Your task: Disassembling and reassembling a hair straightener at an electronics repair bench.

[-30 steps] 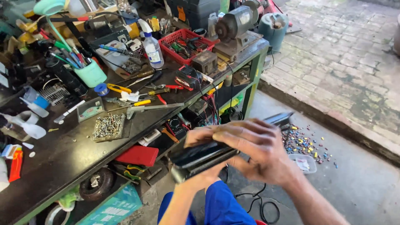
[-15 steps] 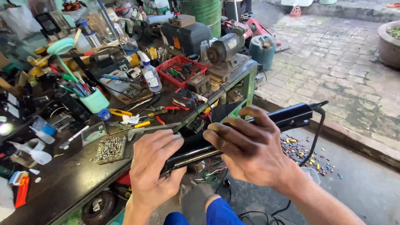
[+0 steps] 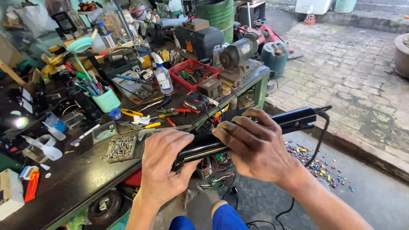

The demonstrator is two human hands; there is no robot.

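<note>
Workbench (image 3: 59, 191) is running along the left, crowded with tools; a tray of screws (image 3: 120, 148) is sitting near its front edge. Left hand (image 3: 164, 166) is closing around the near end of a long black hair straightener (image 3: 294, 120), thumb underneath. Right hand (image 3: 255, 147) is gripping its middle from above, fingers curled over. The straightener is hanging level just off the bench edge, its cord (image 3: 317, 149) trailing down toward the floor.

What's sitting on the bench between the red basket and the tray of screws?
In the head view, pliers and screwdrivers lie between the red basket and the tray of screws.
</note>
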